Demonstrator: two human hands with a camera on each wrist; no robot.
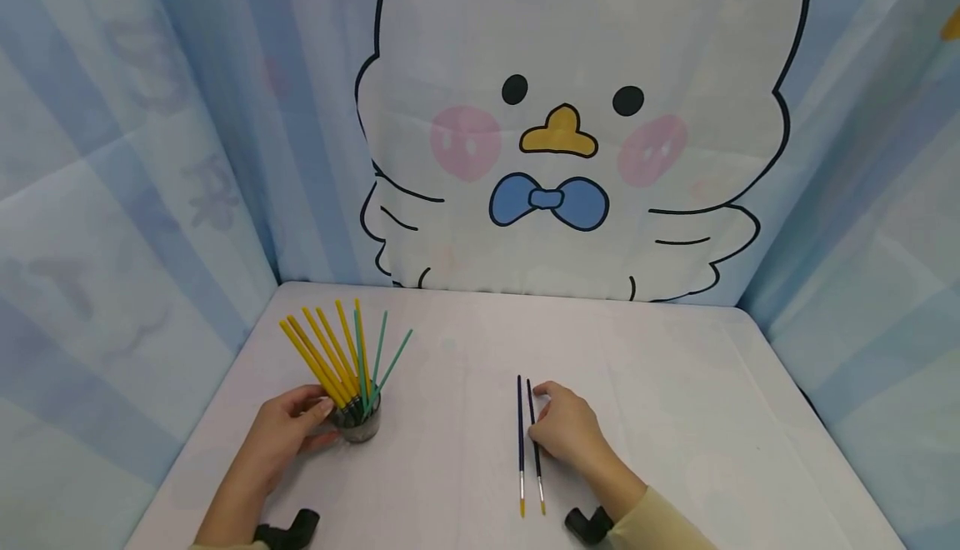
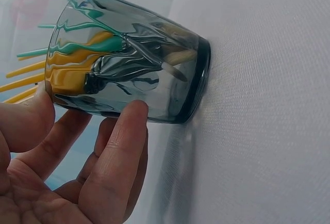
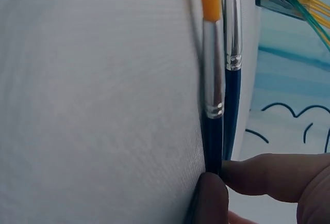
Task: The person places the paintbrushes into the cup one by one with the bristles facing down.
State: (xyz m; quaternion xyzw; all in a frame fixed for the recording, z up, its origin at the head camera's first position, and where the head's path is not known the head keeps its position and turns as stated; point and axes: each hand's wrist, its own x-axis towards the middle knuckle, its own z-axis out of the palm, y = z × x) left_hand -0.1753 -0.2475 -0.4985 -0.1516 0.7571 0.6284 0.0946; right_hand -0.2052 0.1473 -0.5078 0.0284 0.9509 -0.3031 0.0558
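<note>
On the left of the table stands a short tinted glass, filled with several yellow-handled brushes and a few green-handled ones, bristles down. My left hand holds this glass from its left side. In the left wrist view the thumb lies at the rim and a fingertip meets the glass wall. Two slim dark blue paintbrushes with yellow bristles lie side by side at mid-table. Thumb and forefinger of my right hand pinch the right paintbrush by its handle; the left paintbrush lies close beside it.
A pale cloth covers the table. Behind it hangs a curtain with a cartoon bird, and blue-striped curtains close off the sides. Black wrist mounts show near both wrists at the front.
</note>
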